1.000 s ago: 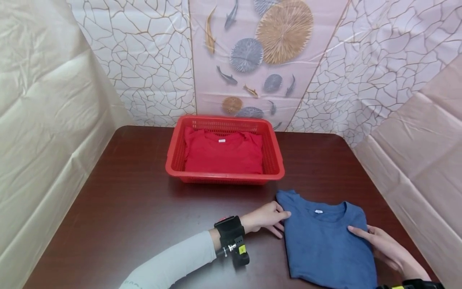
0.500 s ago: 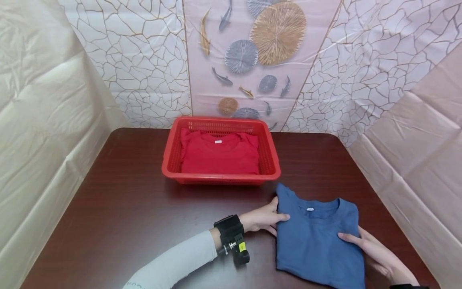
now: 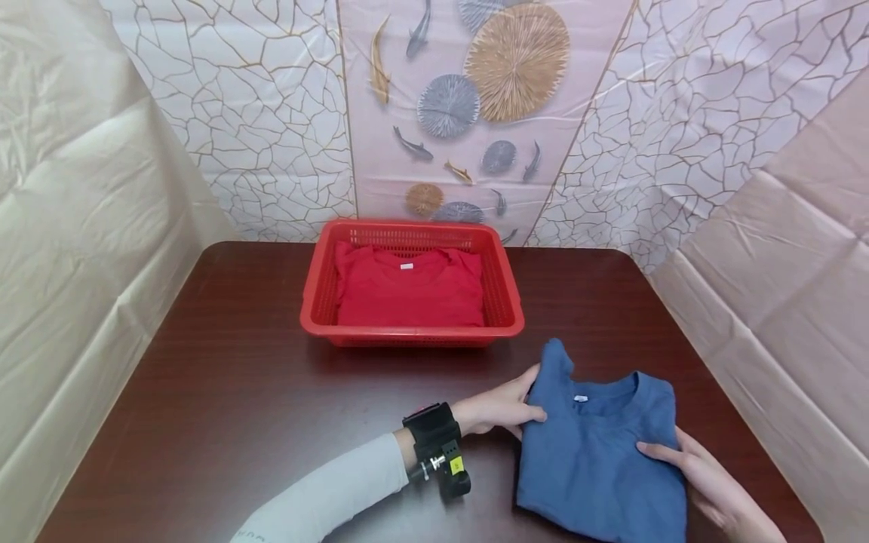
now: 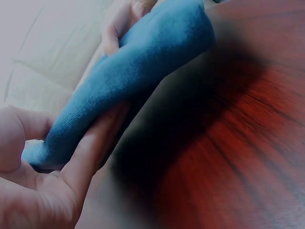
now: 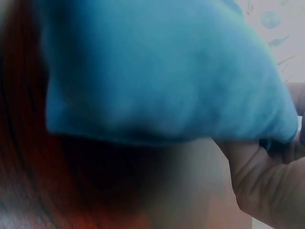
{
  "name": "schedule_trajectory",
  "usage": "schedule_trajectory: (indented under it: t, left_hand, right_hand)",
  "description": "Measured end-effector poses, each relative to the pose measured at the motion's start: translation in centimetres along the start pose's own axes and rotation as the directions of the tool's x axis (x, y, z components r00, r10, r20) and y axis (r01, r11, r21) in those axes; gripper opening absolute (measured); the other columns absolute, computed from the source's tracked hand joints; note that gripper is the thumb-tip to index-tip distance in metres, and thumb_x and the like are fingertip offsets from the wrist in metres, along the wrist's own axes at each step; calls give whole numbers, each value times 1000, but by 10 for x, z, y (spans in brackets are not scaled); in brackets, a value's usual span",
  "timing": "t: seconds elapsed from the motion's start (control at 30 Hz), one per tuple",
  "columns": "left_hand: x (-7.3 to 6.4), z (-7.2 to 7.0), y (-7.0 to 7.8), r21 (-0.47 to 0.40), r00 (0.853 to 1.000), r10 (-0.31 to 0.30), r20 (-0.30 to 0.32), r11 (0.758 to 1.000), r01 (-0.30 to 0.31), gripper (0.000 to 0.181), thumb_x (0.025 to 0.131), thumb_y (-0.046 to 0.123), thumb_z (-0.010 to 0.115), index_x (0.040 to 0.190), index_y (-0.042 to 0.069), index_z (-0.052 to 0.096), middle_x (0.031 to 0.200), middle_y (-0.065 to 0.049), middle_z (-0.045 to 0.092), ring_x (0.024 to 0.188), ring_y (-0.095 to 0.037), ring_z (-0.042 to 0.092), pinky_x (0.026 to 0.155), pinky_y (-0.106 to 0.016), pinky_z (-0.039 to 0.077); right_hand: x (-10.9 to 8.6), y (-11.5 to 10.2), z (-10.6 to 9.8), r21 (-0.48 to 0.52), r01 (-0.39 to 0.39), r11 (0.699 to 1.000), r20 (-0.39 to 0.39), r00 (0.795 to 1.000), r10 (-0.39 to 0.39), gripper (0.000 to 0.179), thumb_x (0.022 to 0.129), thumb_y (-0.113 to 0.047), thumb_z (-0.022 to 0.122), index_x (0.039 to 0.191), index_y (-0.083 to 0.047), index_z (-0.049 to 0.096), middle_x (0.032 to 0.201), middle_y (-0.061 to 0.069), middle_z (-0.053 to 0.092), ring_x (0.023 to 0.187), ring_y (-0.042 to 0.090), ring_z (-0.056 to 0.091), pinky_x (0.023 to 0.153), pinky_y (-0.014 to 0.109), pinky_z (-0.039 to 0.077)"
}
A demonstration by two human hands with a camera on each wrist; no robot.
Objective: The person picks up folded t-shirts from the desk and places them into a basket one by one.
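A folded blue T-shirt (image 3: pixel 604 467) is held between both hands at the front right of the table. My left hand (image 3: pixel 498 406) grips its left edge, thumb on top and fingers underneath, as the left wrist view of the shirt (image 4: pixel 138 71) shows. The right hand (image 3: pixel 709 479) pinches the opposite edge, its thumb lying over the front. In the right wrist view the shirt (image 5: pixel 167 76) hangs above the tabletop with a dark shadow below. Its collar and white label face up, and the upper left corner sticks up.
A red plastic basket (image 3: pixel 410 332) stands at the back middle of the brown table (image 3: pixel 237 422). Inside it lies a folded red T-shirt (image 3: pixel 410 298) with a white label. Patterned and cream sheets (image 3: pixel 81 226) hang around the table's back and sides.
The blue T-shirt has come up off the table and shifted slightly left in the head view. My left hand's grip has closed further around its edge, and the upper left corner now stands up.
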State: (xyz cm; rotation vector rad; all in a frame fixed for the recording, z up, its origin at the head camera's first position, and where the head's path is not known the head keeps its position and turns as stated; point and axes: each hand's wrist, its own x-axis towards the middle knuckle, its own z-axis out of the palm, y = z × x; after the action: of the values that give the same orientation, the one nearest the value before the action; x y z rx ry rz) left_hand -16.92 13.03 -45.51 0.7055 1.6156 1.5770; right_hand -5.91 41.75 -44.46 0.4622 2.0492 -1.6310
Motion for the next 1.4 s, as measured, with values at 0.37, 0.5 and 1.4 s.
schedule_trajectory:
  t: [0.37, 0.5, 1.4]
  left_hand:
    - [-13, -18, 36, 29, 999, 32, 1, 999, -32, 78, 87, 8, 56, 148, 27, 12, 128, -3, 45, 97, -10, 56, 64, -35, 58]
    - [-17, -25, 44, 16, 999, 39, -18, 999, -39, 79, 87, 8, 57, 148, 28, 11, 129, -4, 44, 99, -11, 55, 65, -36, 58]
    - [-46, -77, 58, -45, 984, 31, -176, 998, -39, 79, 83, 15, 62, 145, 35, 18, 129, -6, 42, 104, -21, 54, 80, -47, 54]
  right_hand:
    - [-12, -29, 1, 50, 18, 999, -15, 1000, -17, 85, 95, -35, 48, 146, -8, -15, 151, 24, 6, 121, 20, 40, 97, 43, 43]
    - [-12, -39, 2, 50, 39, 998, -26, 999, -38, 84, 94, -34, 49, 147, -8, -11, 146, 18, 22, 115, 17, 45, 93, 39, 47]
    - [7, -95, 37, 156, 167, 973, 52, 983, -177, 82, 95, -27, 49, 147, -7, -11, 149, 19, 9, 108, 7, 52, 92, 34, 49]
